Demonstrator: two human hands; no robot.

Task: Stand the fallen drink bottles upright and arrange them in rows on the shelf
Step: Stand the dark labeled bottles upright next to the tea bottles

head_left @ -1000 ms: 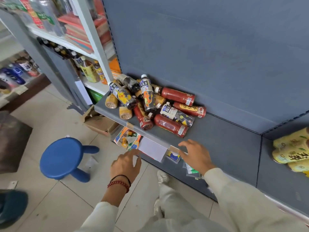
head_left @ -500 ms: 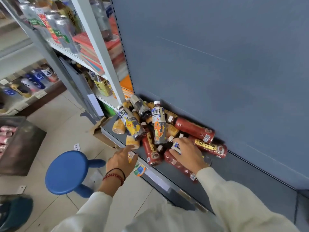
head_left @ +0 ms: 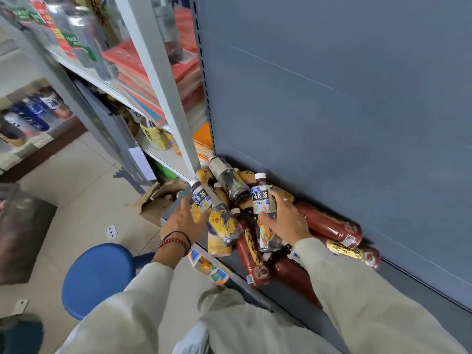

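From the head camera, fallen bottles (head_left: 329, 223) lie heaped at the left end of the grey shelf (head_left: 431, 301), against its back panel. The right hand (head_left: 286, 221) wraps thumb and fingers round a tea bottle (head_left: 264, 200). The left hand (head_left: 182, 221), fingers spread, touches a yellow-label bottle (head_left: 221, 223).

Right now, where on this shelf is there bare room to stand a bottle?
Bare shelf lies right of the red bottles, between the back panel and the right sleeve. The left end is crowded: the pile fills it from panel to front edge.
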